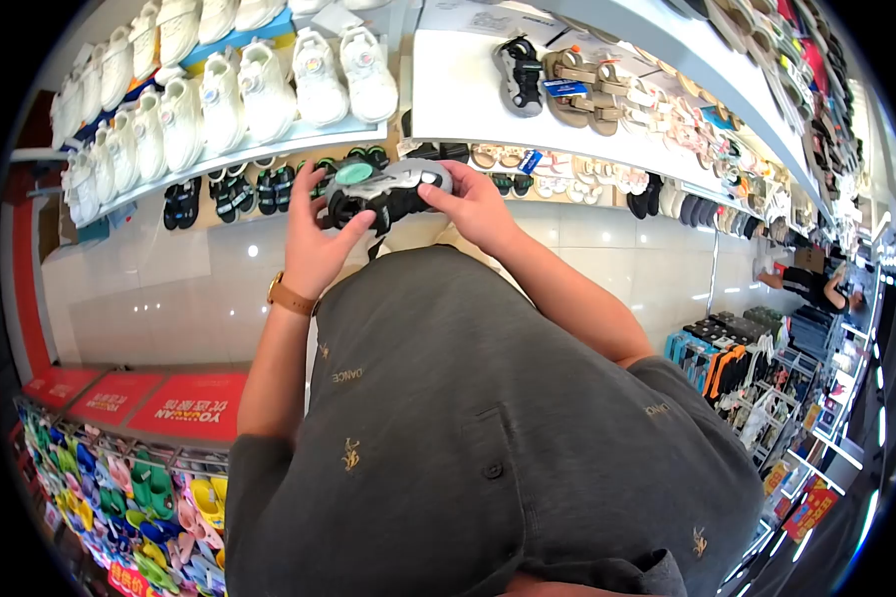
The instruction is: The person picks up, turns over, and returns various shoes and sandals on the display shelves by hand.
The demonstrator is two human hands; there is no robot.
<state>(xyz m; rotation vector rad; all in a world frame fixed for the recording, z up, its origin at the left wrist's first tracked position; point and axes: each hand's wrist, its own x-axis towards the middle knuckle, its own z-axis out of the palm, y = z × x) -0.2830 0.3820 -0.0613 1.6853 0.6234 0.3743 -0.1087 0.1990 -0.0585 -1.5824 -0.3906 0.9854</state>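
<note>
Between my two hands, in front of the lower shelf, is a black and grey sandal (396, 186) with a pale green oval patch (353, 173) at its left part. My left hand (321, 239) holds the left end, thumb and fingers curled around it. A brown-strapped watch (287, 296) is on that wrist. My right hand (473, 211) grips the other end by the grey sole, thumb on the near side. Some of its fingers are hidden behind the sandal. A similar dark sandal (519, 75) stands on the white shelf above, beside brown sandals (570, 88).
White shoes (266, 92) line the upper left shelf. Black sandals (232, 193) sit lower down. Colourful clogs (149, 488) hang at lower left near red signs (191, 406). A sock rack (712, 353) stands right, and another person (816, 287) is farther off. Tiled floor (607, 261) lies between.
</note>
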